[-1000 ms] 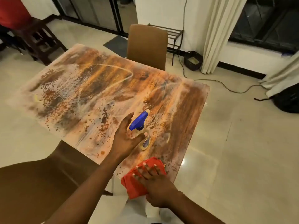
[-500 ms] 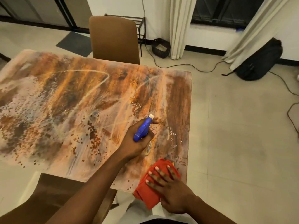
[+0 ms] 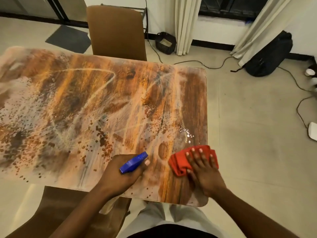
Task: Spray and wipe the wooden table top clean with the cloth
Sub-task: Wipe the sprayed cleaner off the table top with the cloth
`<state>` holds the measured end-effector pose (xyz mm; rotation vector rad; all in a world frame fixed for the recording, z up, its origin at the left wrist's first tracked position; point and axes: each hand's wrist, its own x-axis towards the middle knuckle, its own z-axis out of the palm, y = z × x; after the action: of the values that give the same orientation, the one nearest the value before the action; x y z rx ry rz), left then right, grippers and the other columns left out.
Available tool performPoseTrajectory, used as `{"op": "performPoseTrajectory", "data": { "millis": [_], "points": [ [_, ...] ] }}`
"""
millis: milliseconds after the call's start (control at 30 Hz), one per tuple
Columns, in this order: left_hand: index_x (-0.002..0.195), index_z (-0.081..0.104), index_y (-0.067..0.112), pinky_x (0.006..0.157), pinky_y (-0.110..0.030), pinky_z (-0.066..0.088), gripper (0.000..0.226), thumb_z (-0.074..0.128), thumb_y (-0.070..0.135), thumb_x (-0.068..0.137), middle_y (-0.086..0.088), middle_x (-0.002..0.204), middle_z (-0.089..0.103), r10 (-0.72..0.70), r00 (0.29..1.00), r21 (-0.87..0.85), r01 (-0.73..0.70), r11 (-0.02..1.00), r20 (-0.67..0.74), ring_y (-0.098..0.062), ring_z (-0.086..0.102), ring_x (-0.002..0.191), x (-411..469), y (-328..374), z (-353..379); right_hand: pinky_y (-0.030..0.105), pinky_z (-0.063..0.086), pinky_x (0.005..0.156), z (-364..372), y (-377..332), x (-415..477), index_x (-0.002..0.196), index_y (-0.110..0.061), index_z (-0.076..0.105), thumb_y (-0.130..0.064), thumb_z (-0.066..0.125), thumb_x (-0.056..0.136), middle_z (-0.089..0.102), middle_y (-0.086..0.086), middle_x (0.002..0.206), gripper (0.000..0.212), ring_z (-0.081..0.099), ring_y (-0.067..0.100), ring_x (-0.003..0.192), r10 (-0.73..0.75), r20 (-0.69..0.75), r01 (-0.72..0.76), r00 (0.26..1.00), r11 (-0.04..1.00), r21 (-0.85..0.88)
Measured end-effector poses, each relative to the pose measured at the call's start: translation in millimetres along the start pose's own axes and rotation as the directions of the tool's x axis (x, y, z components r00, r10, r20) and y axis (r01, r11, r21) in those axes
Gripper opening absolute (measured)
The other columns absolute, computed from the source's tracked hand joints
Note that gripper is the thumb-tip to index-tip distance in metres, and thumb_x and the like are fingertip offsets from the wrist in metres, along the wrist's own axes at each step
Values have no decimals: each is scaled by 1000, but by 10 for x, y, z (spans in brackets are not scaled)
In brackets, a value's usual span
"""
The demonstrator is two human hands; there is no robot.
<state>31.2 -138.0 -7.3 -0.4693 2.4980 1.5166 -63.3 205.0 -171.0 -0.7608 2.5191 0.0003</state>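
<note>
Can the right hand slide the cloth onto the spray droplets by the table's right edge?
Probably yes: the droplets lie just beyond the red cloth under the right hand, with only bare table top between.

Home dining room: wooden table (image 3: 120, 100), chair (image 3: 116, 31), curtains (image 3: 184, 24).

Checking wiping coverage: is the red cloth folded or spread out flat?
Folded. The red cloth shows stacked, layered edges under the right hand pressing on it.
</note>
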Motion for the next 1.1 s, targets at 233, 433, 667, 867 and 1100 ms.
{"op": "performPoseTrajectory", "data": {
  "millis": [233, 433, 667, 867, 1100],
  "points": [
    [70, 67, 0, 65, -55, 55, 42, 76, 30, 98, -20, 62, 68, -100, 992, 4, 100, 995, -81, -44, 63, 60, -217, -227, -99, 62, -10, 132, -693, -139, 1010, 171, -29, -19, -56, 16, 116, -25, 6, 179, 71, -27, 37, 163, 279, 79, -290, 957, 923, 253],
    [75, 78, 13, 67, -51, 60, 28, 72, 23, 101, -8, 70, 78, -179, 968, -67, 170, 983, -177, -31, 69, 57, -333, -251, -117, 60, -20, 129, -559, -1081, 1207, 169, -33, -23, -60, 13, 114, -28, 4, 176, 71, -29, 37, 161, -57, 160, 40, 985, 993, 107],
    [73, 79, 19, 60, -37, 60, 29, 72, 17, 101, -7, 72, 80, -217, 952, -83, 204, 975, -214, -22, 70, 52, -422, -221, -59, 58, -15, 129, 355, -1450, 78, 175, -32, -3, -56, 24, 116, -10, 0, 182, 69, -17, 28, 167, -434, 0, 433, 901, 901, 30],
    [75, 77, 27, 56, -24, 59, 30, 70, 16, 102, -4, 77, 82, -217, 964, -75, 207, 975, -153, -21, 71, 55, -345, -92, 121, 61, 14, 128, 509, -409, -554, 175, -27, 12, -54, 25, 117, 9, 3, 183, 66, 1, 28, 169, -260, -30, 260, 965, 966, -13],
    [76, 76, 27, 56, -28, 58, 29, 69, 17, 102, -6, 75, 80, -202, 968, -113, 187, 976, -147, -26, 68, 54, -287, -5, 245, 59, -13, 132, -74, 5, 353, 169, -31, -23, -60, 10, 114, -30, 5, 177, 70, -32, 32, 162, 90, -10, -88, 996, 987, 137]
  ]
}}
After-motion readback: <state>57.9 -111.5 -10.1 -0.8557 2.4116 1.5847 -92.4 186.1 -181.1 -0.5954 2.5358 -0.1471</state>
